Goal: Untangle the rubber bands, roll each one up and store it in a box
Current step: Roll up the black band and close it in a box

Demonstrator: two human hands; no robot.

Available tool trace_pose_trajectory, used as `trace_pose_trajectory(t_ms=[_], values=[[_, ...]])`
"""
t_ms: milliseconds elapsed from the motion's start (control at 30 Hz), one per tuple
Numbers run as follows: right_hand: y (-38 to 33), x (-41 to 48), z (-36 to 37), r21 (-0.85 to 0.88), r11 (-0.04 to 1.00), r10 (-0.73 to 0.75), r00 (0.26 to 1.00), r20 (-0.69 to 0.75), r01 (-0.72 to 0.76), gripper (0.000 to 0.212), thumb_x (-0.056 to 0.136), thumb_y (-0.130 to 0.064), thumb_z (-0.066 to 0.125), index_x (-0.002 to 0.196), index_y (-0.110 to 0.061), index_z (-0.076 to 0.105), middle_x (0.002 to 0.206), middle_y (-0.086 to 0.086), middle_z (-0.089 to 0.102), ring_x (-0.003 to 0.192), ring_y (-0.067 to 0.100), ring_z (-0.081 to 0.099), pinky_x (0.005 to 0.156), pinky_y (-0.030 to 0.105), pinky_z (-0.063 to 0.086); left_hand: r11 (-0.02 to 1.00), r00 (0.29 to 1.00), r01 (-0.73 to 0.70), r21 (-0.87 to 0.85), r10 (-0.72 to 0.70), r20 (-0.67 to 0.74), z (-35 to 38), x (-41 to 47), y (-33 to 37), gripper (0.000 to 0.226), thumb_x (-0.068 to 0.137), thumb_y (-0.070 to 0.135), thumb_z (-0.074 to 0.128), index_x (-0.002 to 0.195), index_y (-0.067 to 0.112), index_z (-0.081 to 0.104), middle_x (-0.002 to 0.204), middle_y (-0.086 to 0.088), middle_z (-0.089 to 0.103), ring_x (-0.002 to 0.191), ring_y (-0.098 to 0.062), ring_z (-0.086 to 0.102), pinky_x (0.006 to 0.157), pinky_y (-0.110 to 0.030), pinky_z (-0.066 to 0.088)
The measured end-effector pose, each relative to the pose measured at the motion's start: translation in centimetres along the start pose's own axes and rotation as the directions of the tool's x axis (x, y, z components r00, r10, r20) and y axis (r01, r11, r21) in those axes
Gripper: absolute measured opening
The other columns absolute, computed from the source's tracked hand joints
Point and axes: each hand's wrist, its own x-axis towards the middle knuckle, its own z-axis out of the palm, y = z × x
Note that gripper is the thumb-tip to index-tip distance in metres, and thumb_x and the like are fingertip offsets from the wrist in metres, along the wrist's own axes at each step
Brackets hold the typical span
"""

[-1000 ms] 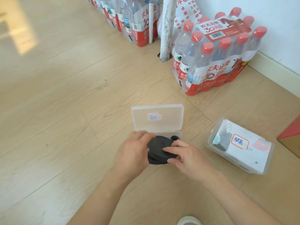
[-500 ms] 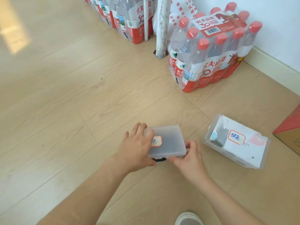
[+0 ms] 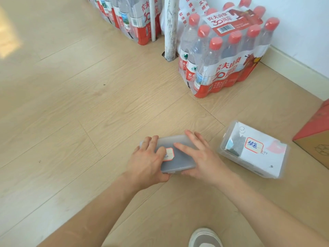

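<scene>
On a pale wood-plank floor [image 3: 71,104], near a shrink-wrapped pack of red-capped water bottles [image 3: 227,56], a closed translucent grey plastic box [image 3: 179,157] is laid flat, lid up. Its long axis runs left to right, the right end turned slightly away. Its left end is gripped by the left hand [image 3: 146,161] with bent fingers, while the lid is pressed by the flat, straight fingers of the right hand [image 3: 201,157]. A second clear labelled box [image 3: 252,150] is seen just to the right.

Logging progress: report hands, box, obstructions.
Left hand grips frosted box, fingers curled over top. Right hand presses flat on it. Box closed. Second box apart, nothing blocking.
</scene>
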Motion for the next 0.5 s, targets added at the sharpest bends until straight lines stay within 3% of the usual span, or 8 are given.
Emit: trace_pose_trajectory(t_ms=[100, 167, 267, 367, 433, 500], values=[[0.0, 0.7, -1.6, 0.017, 1.0, 0.011, 0.993, 0.118, -0.013, 0.081, 0.074, -0.043, 0.078, 0.145, -0.038, 0.039, 0.161, 0.001, 0.003, 0.138, 0.023, 0.036, 0.104, 0.031, 0.04, 0.999, 0.996, 0.01, 0.036, -0.013, 0.084, -0.8, 0.1, 0.1, 0.061, 0.064, 0.062, 0.06, 0.098, 0.014, 0.042, 0.138, -0.02, 0.036, 0.119, -0.038, 0.041, 0.086, -0.052, 0.046], [-0.5, 0.6, -2.3, -0.043, 0.999, 0.017, 0.98, 0.197, -0.009, 0.081, 0.076, -0.045, 0.076, 0.146, -0.039, 0.036, 0.161, 0.002, 0.002, 0.132, 0.026, 0.043, 0.104, 0.031, 0.041, 1.0, 0.988, -0.02, 0.02, 0.016, 0.155, -1.4, -0.3, -0.3, 0.061, 0.068, 0.06, 0.059, 0.107, 0.018, 0.04, 0.135, -0.013, 0.035, 0.118, -0.032, 0.04, 0.091, -0.046, 0.042], [-1.9, -0.3, -3.2, -0.103, 0.995, 0.046, 0.918, 0.395, -0.005, 0.081, 0.079, -0.05, 0.072, 0.148, -0.041, 0.03, 0.162, 0.005, 0.003, 0.136, 0.028, 0.04, 0.11, 0.031, 0.034, 0.99, 0.968, -0.04, -0.138, 0.072, 0.241, -2.7, -1.8, -0.4, 0.056, 0.069, 0.057, 0.061, 0.108, 0.026, 0.038, 0.108, 0.002, 0.048, 0.095, -0.021, 0.051, 0.076, -0.028, 0.039], [-3.4, -1.0, -4.2, 0.046, 0.998, 0.008, 0.893, 0.449, -0.032, 0.064, 0.084, -0.041, 0.07, 0.142, -0.039, 0.043, 0.157, 0.003, 0.03, 0.141, 0.012, 0.033, 0.11, 0.025, 0.03, 0.923, 0.904, 0.158, -0.352, 0.009, 0.428, -3.6, -3.3, -0.8, 0.052, 0.071, 0.056, 0.065, 0.112, 0.033, 0.043, 0.09, 0.008, 0.057, 0.077, -0.013, 0.055, 0.064, -0.026, 0.039], [-3.6, -0.8, -4.4, 0.146, 0.987, 0.009, 0.922, 0.388, -0.071, 0.047, 0.088, -0.034, 0.068, 0.133, -0.037, 0.056, 0.136, -0.007, 0.057, 0.115, -0.006, 0.054, 0.097, 0.026, 0.041, 0.844, 0.905, 0.254, -0.472, -0.035, 0.425, -3.5, -3.7, -1.3, 0.043, 0.078, 0.052, 0.065, 0.117, 0.035, 0.054, 0.097, 0.009, 0.065, 0.088, -0.011, 0.06, 0.075, -0.029, 0.048], [-3.6, -0.3, -4.3, 0.17, 0.978, 0.056, 0.932, 0.358, -0.124, 0.039, 0.088, -0.033, 0.067, 0.126, -0.037, 0.061, 0.12, -0.015, 0.065, 0.084, -0.015, 0.055, 0.082, 0.02, 0.042, 0.81, 0.936, 0.258, -0.527, -0.073, 0.345, -3.1, -4.0, -1.3, 0.033, 0.084, 0.041, 0.063, 0.117, 0.035, 0.06, 0.103, 0.009, 0.069, 0.095, -0.012, 0.061, 0.084, -0.034, 0.048]])
